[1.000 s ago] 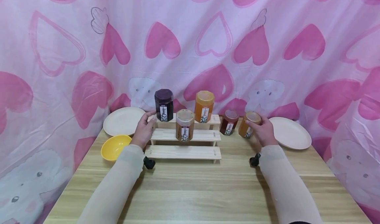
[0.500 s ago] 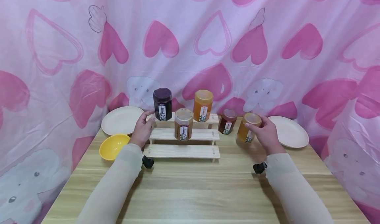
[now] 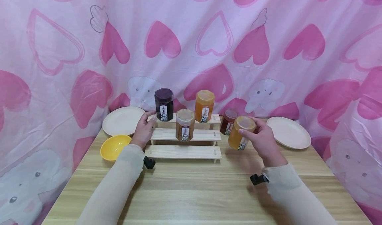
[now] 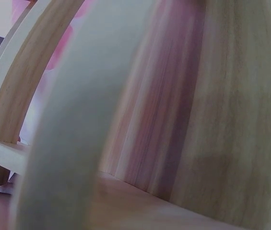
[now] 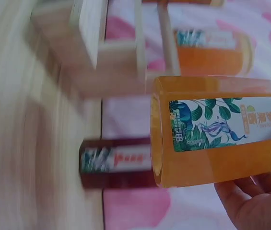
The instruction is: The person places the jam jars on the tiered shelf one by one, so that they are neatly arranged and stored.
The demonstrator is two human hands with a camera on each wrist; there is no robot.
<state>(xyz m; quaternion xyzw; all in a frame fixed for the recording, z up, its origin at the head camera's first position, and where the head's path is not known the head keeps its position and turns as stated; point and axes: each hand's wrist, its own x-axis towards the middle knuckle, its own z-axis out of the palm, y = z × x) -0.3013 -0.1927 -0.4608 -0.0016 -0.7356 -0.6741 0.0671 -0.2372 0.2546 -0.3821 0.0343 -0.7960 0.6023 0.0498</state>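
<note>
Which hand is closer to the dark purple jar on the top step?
Left. The left hand rests at the rack's left end, just below the purple jar; the right hand holds an orange jar past the rack's right side.

My head camera looks forward and down at the wooden step shelf from well back. My left wrist camera sits right against its blurred wood. My right wrist camera views it sideways, close.

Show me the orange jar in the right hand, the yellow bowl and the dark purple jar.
orange jar [image 3: 238, 137], head view, its body.
yellow bowl [image 3: 114, 147], head view, inner wall.
dark purple jar [image 3: 163, 100], head view, its body.
</note>
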